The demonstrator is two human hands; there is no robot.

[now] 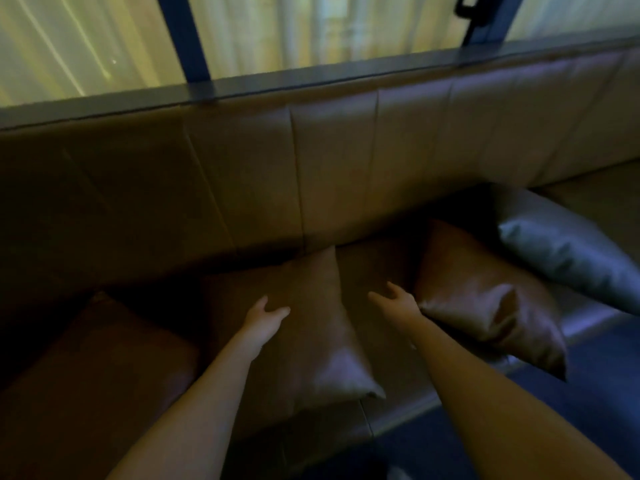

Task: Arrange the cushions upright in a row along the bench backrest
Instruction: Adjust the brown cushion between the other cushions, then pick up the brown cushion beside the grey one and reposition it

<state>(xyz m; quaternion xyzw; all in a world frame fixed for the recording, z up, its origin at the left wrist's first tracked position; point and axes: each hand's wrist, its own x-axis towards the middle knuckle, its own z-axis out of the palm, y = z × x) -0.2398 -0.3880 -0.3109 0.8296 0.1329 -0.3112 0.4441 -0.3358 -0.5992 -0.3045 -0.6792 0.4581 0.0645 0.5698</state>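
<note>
The brown bench (pixel 377 403) carried three brown cushions (pixel 311 327) and one grey cushion (pixel 568 251), all lying flat.

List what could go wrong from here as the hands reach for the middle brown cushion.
The middle brown cushion lies flat with its near corner past the seat edge; a nudge from the left hand could tip it off. The right hand, open, sits beside the right brown cushion and could knock it. The smooth backrest may let upright cushions slide down.

Dim, blurred view — light only from the curtained window (pixel 311 32) — edges bowed.
</note>
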